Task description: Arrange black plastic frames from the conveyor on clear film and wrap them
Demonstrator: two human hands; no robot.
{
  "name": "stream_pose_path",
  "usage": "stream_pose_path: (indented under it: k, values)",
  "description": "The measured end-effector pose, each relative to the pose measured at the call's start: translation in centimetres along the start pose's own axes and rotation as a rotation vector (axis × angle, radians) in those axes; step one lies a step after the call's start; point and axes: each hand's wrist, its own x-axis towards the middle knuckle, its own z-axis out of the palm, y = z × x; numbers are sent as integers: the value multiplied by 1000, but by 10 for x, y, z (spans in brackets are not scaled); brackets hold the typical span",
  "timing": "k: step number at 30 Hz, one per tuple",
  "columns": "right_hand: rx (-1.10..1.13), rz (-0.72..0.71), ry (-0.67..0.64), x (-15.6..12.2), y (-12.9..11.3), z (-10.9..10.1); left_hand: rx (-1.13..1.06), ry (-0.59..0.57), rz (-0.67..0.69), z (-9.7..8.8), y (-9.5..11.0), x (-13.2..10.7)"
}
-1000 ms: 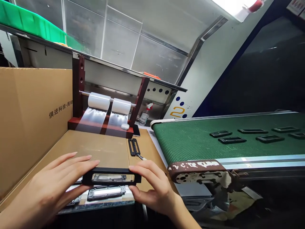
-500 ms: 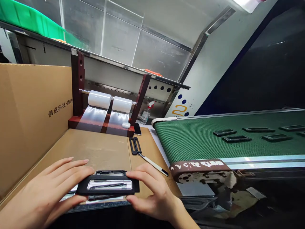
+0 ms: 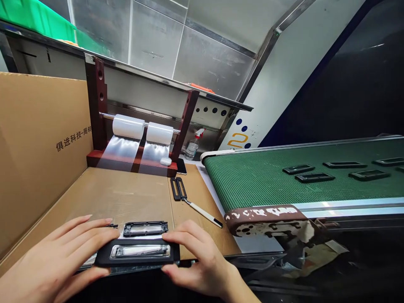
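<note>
Both hands hold a long black plastic frame (image 3: 140, 261) with a clear window, level at the table's near edge. My left hand (image 3: 63, 256) is closed on its left end, thumb below and fingers above. Its right end is pinched between the thumb and fingers of my right hand (image 3: 202, 252). Just behind it, a similar black frame (image 3: 145, 224) lies on the cardboard-covered table (image 3: 132, 193). Part of this area is hidden by my left hand. Further right lies a white pen-like tool (image 3: 203, 213) with a thin metal tip, touching or close to two small black slotted pieces (image 3: 178, 189).
A dark red stand (image 3: 132, 165) bears two film rolls (image 3: 128, 126). Left stands a cardboard box (image 3: 41, 126). A spray bottle (image 3: 192, 147) and a dark phone-like slab (image 3: 181, 166) are behind. On the right, a green conveyor belt (image 3: 246, 181) carries several black frames (image 3: 314, 177).
The held frame has moved slightly down and left, uncovering more of the frame behind it. Both hands keep their hold. The whole view has shifted a little.
</note>
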Motion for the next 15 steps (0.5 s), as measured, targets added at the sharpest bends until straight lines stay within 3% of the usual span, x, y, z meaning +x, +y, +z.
stream_pose_path:
  k: [7, 11, 15]
  values:
    - [-8, -20, 1, -3, 0, 1, -150, 170, -242, 3, 23, 10]
    - [-18, -32, 4, -3, -1, 1, -153, 167, -238, -2, 25, 12]
    - [-45, -45, 22, -2, -3, 0, -78, 83, -129, -8, 17, 7]
